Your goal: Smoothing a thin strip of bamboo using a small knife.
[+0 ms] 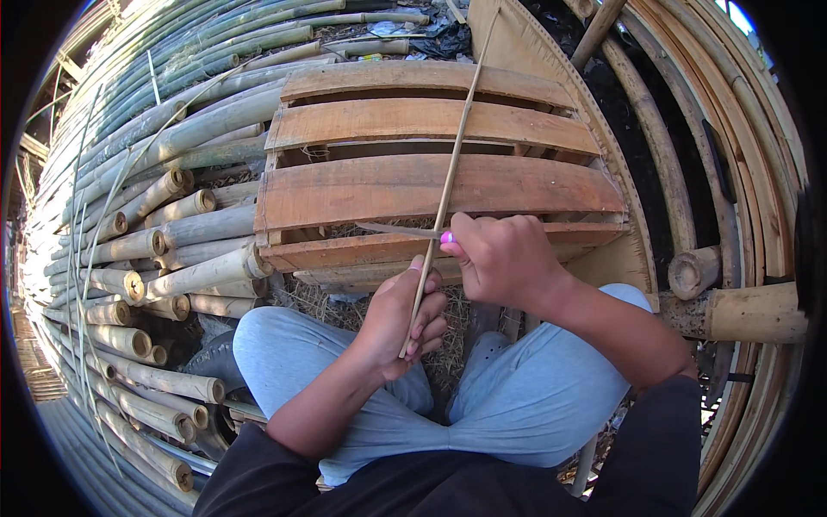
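Note:
A long thin bamboo strip (456,151) slants up from my lap and away across a slatted wooden crate. My left hand (403,314) is closed around its near end, thumb lying along it. Just above, my right hand (508,258) grips a knife (398,229) by its pink handle, most of which the fingers hide. The narrow blade points left and crosses the strip, seemingly against it. Beneath the strip stands the wooden crate (431,183), its reddish-brown slats spaced with gaps.
Stacked bamboo poles (207,228) fill the left side, cut ends toward me, with thin loose strips (95,276) lying over them. A curved tan board (633,233) borders the crate's right side. Farther right are a thick bamboo pole (749,313) and long wooden lengths (741,129). Dry straw lies below.

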Demonstrator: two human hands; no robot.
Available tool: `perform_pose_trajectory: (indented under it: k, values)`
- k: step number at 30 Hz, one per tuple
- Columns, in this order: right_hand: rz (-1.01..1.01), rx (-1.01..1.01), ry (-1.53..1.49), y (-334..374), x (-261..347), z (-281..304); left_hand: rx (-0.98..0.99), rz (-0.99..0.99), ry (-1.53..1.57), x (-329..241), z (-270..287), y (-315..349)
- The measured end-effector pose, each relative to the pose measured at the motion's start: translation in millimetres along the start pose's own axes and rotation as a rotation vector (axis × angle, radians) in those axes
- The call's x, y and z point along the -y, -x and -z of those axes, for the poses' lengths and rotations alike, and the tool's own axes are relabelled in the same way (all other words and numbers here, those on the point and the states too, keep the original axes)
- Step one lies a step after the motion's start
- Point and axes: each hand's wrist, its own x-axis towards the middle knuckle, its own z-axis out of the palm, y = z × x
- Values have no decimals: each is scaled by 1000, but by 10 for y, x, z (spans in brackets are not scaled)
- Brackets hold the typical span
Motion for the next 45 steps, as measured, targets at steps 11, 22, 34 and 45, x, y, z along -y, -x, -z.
perform_pose_trajectory:
  k: [11,22,34,45]
  values:
    - [-41,56,7,-19,39,82,16,28,16,28,-26,37]
    - [-77,34,61,-59,-113,39,-33,14,-8,55,-68,48]
    - [-80,-150,138,-221,-511,-10,8,14,-36,34,-58,52]
    - [-118,-34,67,-64,-335,-91,70,80,106,21,-27,68]
